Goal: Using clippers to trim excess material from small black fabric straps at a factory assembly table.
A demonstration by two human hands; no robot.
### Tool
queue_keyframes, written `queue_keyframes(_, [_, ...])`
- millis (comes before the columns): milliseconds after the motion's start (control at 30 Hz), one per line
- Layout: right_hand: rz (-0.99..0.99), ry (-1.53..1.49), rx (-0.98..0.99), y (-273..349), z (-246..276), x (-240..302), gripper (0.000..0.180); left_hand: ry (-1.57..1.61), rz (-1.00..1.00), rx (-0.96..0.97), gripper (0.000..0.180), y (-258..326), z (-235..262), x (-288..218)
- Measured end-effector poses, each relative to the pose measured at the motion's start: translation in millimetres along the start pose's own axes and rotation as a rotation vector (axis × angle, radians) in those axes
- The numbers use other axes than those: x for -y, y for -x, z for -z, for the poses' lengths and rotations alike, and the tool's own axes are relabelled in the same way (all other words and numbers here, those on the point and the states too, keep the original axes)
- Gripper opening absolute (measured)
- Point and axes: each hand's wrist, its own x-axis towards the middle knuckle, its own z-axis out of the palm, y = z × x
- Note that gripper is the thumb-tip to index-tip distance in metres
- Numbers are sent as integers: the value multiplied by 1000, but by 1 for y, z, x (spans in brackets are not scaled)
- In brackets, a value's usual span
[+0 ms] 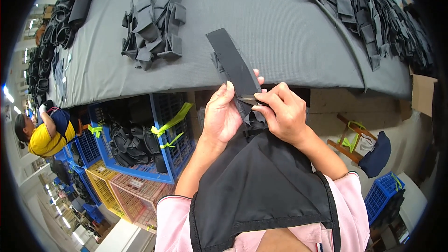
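Observation:
A long black fabric strip [235, 60] rises from between my hands over the near edge of the table. My left hand [221, 116] is closed on it, thumb along its left side and fingertips showing past its right side. My right hand [285, 114] pinches what look like small metal thread snips [247, 98], their pointed end lying across the strip's lower part. Below this, crumpled dark fabric [255, 120] hangs between both hands, above my black apron [261, 177]. The fingers behind the strip are mostly hidden.
A grey-covered table [200, 0] spans the front, bearing a pile of folded black pieces [151, 28] and long stacked strips [359, 14]. Blue crates [170, 135] stand at left, near a person in yellow [51, 135]. A wooden stool [345, 147] lies right.

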Motion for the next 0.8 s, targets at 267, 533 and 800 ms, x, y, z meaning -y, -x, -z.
queue_keyframes(267, [97,90,-150,13,-5,-4,27,-26,31,15,41,0,-3,2])
queue_keyframes(533, [-49,-26,-78,9,1,2,27,-68,-3,-37,38,1,-6,2])
queue_keyframes(800, [-127,14,-208,28,14,-16,27,-133,-15,-52,43,4,-2,-7])
